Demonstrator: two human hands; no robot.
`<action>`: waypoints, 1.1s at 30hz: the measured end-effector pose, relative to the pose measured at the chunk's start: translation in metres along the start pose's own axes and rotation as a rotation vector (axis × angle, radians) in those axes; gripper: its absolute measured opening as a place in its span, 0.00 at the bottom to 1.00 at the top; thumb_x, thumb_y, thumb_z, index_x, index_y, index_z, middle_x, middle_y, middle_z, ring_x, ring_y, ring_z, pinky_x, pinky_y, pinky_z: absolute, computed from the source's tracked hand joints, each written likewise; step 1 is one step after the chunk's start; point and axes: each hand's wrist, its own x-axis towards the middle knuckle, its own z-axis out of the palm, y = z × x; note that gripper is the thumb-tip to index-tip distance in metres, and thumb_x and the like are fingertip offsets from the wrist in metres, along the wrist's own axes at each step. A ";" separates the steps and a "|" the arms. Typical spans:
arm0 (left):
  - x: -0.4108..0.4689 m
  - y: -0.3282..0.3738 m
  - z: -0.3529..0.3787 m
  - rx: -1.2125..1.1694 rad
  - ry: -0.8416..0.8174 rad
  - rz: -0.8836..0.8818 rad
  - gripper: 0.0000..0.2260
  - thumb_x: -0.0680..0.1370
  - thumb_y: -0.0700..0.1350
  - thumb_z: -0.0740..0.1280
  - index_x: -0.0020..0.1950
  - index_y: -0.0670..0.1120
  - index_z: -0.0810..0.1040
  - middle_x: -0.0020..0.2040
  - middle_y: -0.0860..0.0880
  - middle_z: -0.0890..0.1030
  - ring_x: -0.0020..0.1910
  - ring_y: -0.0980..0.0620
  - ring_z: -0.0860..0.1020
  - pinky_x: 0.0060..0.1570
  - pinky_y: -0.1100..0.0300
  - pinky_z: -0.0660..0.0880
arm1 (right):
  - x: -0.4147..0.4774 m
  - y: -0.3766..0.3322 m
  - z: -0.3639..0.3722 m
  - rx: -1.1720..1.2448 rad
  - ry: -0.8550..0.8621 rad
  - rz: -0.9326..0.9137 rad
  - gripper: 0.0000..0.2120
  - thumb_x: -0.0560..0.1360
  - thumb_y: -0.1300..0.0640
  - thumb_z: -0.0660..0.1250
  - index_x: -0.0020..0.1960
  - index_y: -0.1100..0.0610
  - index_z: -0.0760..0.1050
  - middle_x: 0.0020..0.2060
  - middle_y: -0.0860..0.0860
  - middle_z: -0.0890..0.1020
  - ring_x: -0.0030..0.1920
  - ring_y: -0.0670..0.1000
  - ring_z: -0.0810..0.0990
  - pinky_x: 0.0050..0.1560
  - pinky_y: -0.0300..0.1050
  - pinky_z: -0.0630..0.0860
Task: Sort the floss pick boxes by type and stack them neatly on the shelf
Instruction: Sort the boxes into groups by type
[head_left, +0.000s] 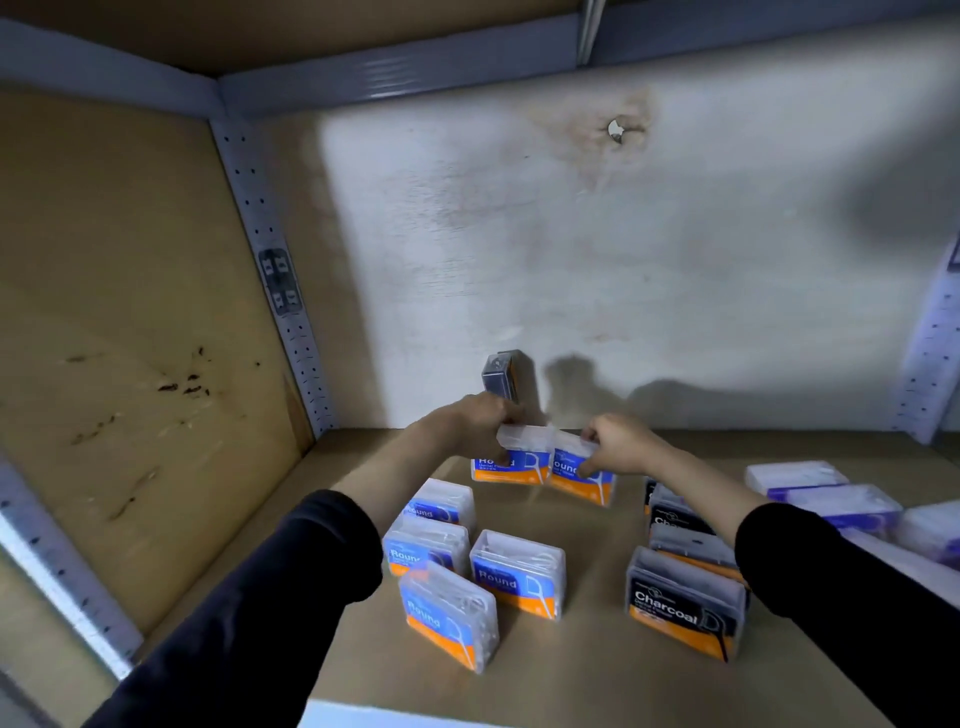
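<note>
Four clear boxes (517, 574) in the lower centre, blue and orange, read "Round". The black boxes (680, 605) at lower right read "Charcoal". In the centre, the left hand (483, 423) curls around a dark box (500, 376) that sticks up above it, label unreadable. Just right of it, the right hand (621, 441) pinches a "Round" box (582, 475) standing on the shelf (571, 670).

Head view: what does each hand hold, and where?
The left hand grips a dark plastic floss box by its lower end; the right hand pinches a blue-and-orange Round floss box at its top edge.
</note>
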 end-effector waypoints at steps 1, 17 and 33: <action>-0.006 -0.003 -0.002 0.009 -0.003 -0.014 0.18 0.72 0.40 0.69 0.62 0.43 0.75 0.60 0.42 0.79 0.58 0.43 0.76 0.53 0.55 0.72 | -0.001 -0.005 0.002 0.003 -0.006 -0.005 0.19 0.67 0.55 0.73 0.55 0.61 0.76 0.53 0.57 0.82 0.42 0.51 0.77 0.32 0.38 0.68; -0.090 -0.097 0.013 -0.028 -0.042 -0.578 0.25 0.70 0.47 0.72 0.64 0.41 0.71 0.62 0.43 0.77 0.58 0.46 0.77 0.52 0.57 0.75 | -0.011 -0.055 0.059 -0.065 -0.082 -0.060 0.21 0.67 0.52 0.72 0.56 0.63 0.75 0.56 0.58 0.80 0.54 0.56 0.79 0.31 0.40 0.67; -0.066 -0.113 0.043 -0.311 -0.426 -0.736 0.30 0.69 0.47 0.74 0.68 0.39 0.69 0.59 0.42 0.78 0.51 0.48 0.76 0.50 0.60 0.77 | 0.015 -0.044 0.051 0.281 0.009 0.042 0.12 0.71 0.54 0.70 0.37 0.63 0.79 0.37 0.56 0.83 0.36 0.51 0.75 0.29 0.38 0.64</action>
